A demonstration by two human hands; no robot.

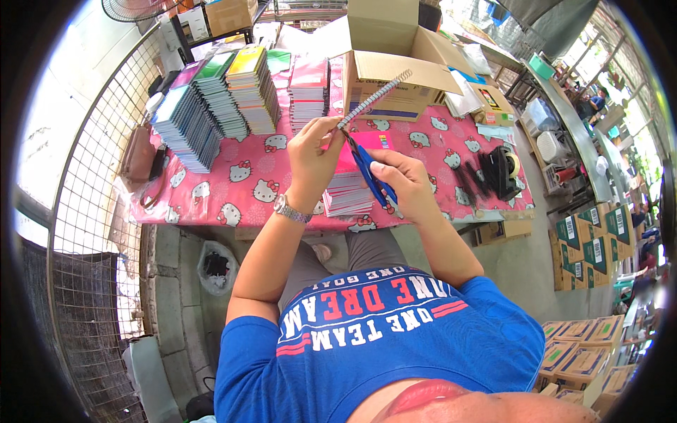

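My left hand (314, 155), with a watch on the wrist, pinches the lower end of a grey spiral binding coil (377, 97). The coil slants up to the right, clear of the table. My right hand (410, 182) is wrapped round the blue handles of a pair of pliers (371, 173). The jaws of the pliers meet the coil's lower end, close to my left fingertips; whether they are closed on it I cannot tell. Below both hands lies a stack of pink-covered booklets (348, 200), partly hidden by the pliers and my right hand.
Stacks of spiral notebooks, blue (185, 130), green (223, 99), yellow (255, 92) and pink (308, 84), stand at the table's back left. Behind the coil is an open cardboard box (384, 106). A black tape dispenser (502, 173) and loose black coils (468, 182) lie right; a brown pouch (137, 158) lies left.
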